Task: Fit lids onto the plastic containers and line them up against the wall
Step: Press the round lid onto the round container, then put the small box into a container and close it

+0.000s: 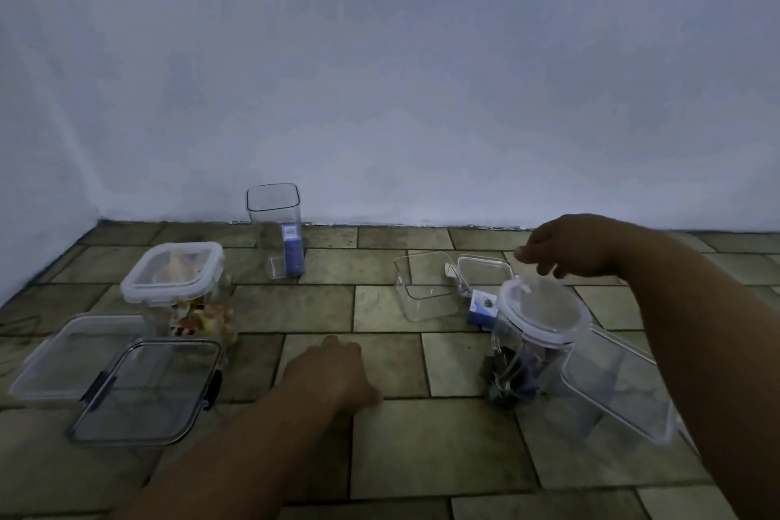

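Observation:
My left hand (pixel 337 372) rests palm-down on the tiled floor, holding nothing. My right hand (pixel 565 243) hovers with loose fingers just above a round-lidded clear jar (pixel 542 315) that holds dark items. A square lidded container (pixel 179 283) with colourful contents stands at the left. In front of it lie a clear lid with dark clips (pixel 147 391) and a shallow clear container (pixel 67 355). A tall open container (pixel 276 220) with a blue label stands by the wall. Two open small containers (pixel 426 287) sit in the middle. A large clear container (pixel 620 384) leans beside the jar.
A pale wall (pixel 380 76) rises behind the tiled floor (pixel 422 448) and meets a side wall at the left corner. A small blue box (pixel 483 308) lies between the small containers and the jar.

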